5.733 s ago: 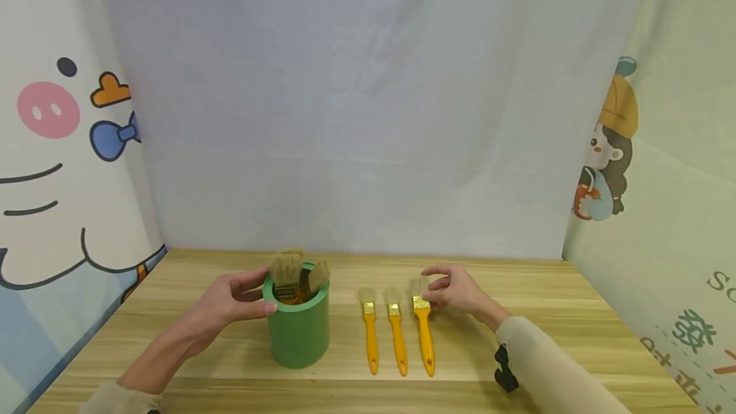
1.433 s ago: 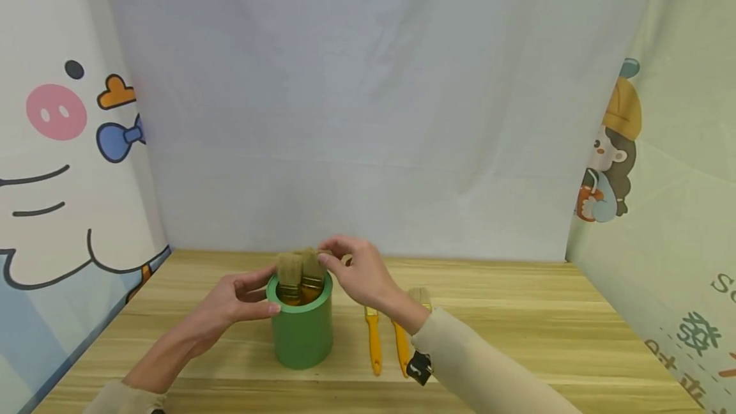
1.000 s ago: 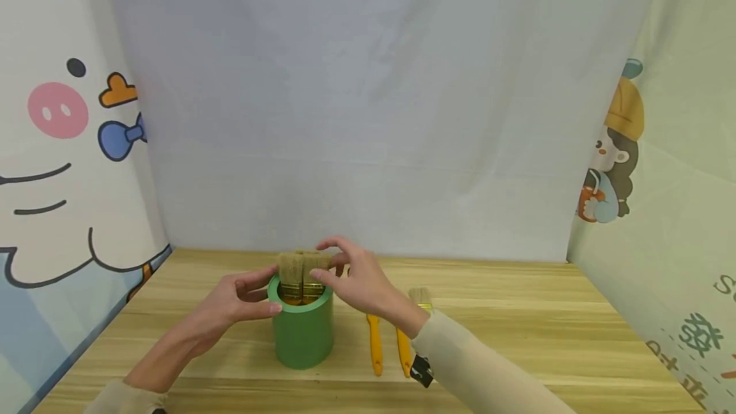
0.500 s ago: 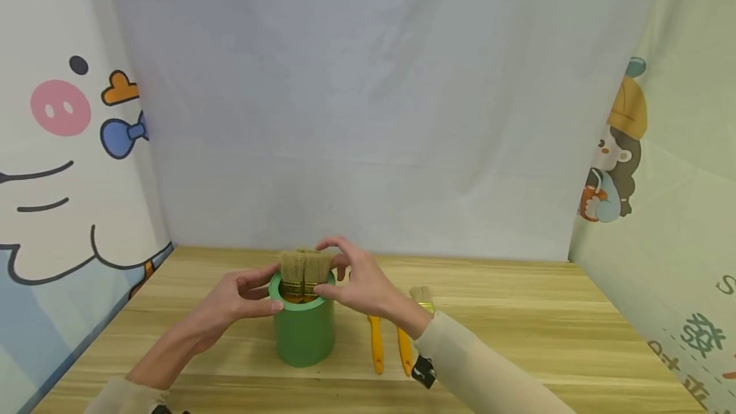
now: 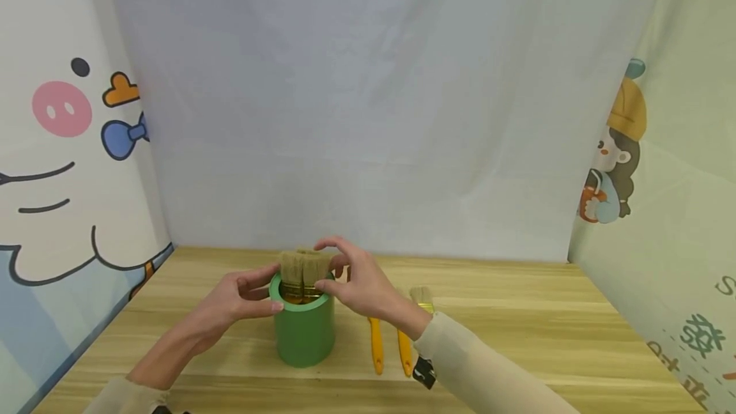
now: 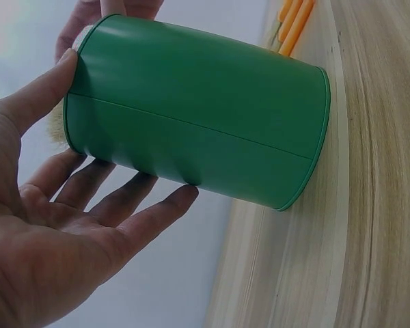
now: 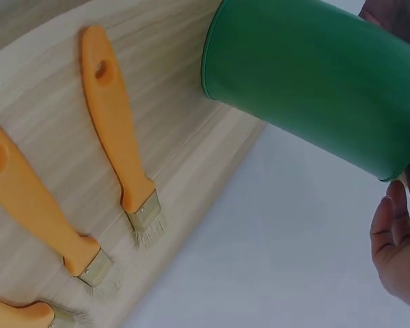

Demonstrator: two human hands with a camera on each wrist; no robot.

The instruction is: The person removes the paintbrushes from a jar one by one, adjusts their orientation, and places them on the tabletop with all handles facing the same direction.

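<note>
A green cylindrical pot [image 5: 305,337] stands upright on the wooden table. Several paintbrushes [image 5: 292,268] stand bristles up in it, their handles hidden inside. My left hand [image 6: 61,232] holds the pot near its rim from the left, thumb on the front side and fingers spread along the far side. At the right of the rim, my right hand [image 5: 362,283] pinches the right-hand upright paintbrush [image 5: 315,267], its thumb at the metal band and its fingers partly hidden behind the bristles.
Right of the pot lie three orange-handled paintbrushes: one nearest the pot [image 7: 116,123], a middle one [image 7: 37,205] and an outer one [image 7: 17,314]. My right forearm partly covers them in the head view. A white cloth [image 5: 368,114] hangs behind the table [image 5: 517,312].
My right hand has left the outermost brush on the table and come to the pot. A brush that leaned inside the pot now stands upright beside another. My left hand has stayed at the pot.
</note>
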